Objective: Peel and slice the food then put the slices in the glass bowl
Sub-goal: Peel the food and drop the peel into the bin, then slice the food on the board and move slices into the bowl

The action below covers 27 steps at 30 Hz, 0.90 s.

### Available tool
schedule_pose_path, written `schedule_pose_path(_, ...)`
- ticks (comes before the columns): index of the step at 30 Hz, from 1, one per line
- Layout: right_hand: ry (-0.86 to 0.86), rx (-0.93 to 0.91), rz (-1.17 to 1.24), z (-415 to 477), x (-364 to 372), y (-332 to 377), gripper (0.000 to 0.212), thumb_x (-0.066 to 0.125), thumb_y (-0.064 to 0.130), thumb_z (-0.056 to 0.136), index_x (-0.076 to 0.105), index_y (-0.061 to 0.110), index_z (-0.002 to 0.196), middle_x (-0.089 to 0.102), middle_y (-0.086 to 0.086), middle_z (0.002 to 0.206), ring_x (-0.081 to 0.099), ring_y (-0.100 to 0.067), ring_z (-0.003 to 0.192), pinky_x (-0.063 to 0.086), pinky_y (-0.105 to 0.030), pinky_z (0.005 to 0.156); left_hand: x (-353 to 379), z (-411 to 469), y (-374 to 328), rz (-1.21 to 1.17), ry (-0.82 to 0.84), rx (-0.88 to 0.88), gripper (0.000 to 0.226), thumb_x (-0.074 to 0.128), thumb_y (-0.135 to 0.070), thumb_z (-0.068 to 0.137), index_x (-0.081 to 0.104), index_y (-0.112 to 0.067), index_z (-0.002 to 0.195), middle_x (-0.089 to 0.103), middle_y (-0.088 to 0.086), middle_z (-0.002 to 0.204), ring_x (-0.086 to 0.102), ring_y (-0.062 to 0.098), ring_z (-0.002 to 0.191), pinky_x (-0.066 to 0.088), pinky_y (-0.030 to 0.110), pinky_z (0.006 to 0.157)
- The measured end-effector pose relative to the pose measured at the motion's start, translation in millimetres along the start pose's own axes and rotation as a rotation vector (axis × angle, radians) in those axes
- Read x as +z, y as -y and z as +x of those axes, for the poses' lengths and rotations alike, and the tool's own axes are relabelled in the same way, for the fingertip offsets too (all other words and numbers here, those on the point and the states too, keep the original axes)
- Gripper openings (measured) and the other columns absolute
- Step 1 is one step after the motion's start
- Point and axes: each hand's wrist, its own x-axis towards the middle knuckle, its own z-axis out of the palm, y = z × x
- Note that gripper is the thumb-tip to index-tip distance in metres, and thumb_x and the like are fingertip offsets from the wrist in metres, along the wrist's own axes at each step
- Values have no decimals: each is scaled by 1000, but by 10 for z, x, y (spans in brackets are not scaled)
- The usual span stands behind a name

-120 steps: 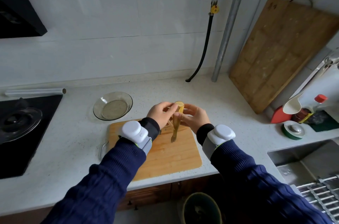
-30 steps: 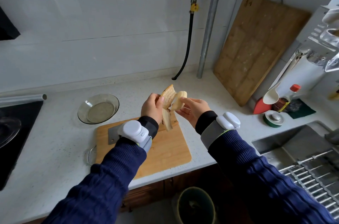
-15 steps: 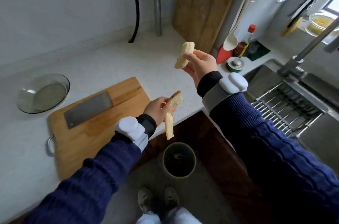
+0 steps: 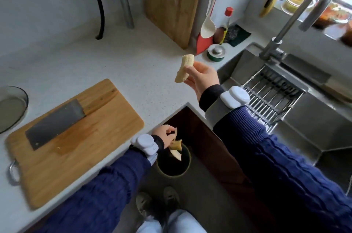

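My right hand (image 4: 202, 78) holds a peeled pale banana piece (image 4: 184, 68) in its fingertips, raised above the counter near the sink corner. Lower down, past the counter's front edge, my left hand (image 4: 164, 135) is over a round bin (image 4: 185, 166) on the floor. A banana peel (image 4: 176, 148) hangs from its fingers above the bin's mouth. The glass bowl (image 4: 22, 110) stands at the far left of the counter and has nothing in it. Next to it lies a wooden cutting board (image 4: 91, 143) with a cleaver (image 4: 55, 124) flat on it.
A steel sink (image 4: 314, 124) with a wire rack and a tall faucet (image 4: 285, 23) is on the right. A large wooden board (image 4: 171, 4) leans on the back wall beside a ladle, a red-capped bottle (image 4: 227, 21) and a green-rimmed lid (image 4: 216, 52). My feet stand below the bin.
My view has swung down and right. My left hand dropped from counter height with the peel to just above the bin. My right hand still keeps the peeled banana up.
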Motion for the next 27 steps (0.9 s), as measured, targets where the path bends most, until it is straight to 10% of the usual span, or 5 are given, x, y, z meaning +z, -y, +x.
schedule_pose_path(6, 81, 20, 4, -3, 154, -31, 29, 56, 2, 89, 57, -2, 117, 62, -15, 100, 61, -23, 92, 53, -30, 85, -298, -35, -28, -139, -139, 20, 27, 49, -16, 90, 60, -13, 115, 62, 8, 121, 57, 23, 110, 49, 42, 97)
schedule_pose_path(12, 200, 132, -1, -55, 634, -221, 38, 59, -2, 87, 48, -5, 123, 60, -21, 109, 61, -25, 95, 56, -23, 73, -1019, -486, -114, -383, -637, 156, 32, 41, -4, 93, 50, -10, 122, 59, 5, 118, 55, 19, 110, 44, 31, 96)
schedule_pose_path(21, 518, 228, -183, -362, 1632, -615, 34, 57, -5, 87, 48, -7, 119, 60, -17, 94, 60, -19, 71, 54, -24, 64, -1491, -920, 394, -116, -895, 170, 49, 67, -10, 77, 50, -12, 123, 58, 9, 120, 55, 23, 109, 43, 27, 89)
schedule_pose_path(27, 636, 215, -363, -511, 2144, -969, 27, 65, 8, 85, 52, 3, 109, 61, -11, 96, 61, -28, 94, 52, -42, 94, -1649, -1100, 902, -108, -1037, 12, 34, 62, -16, 83, 55, -12, 116, 63, 9, 115, 60, 26, 102, 44, 27, 80)
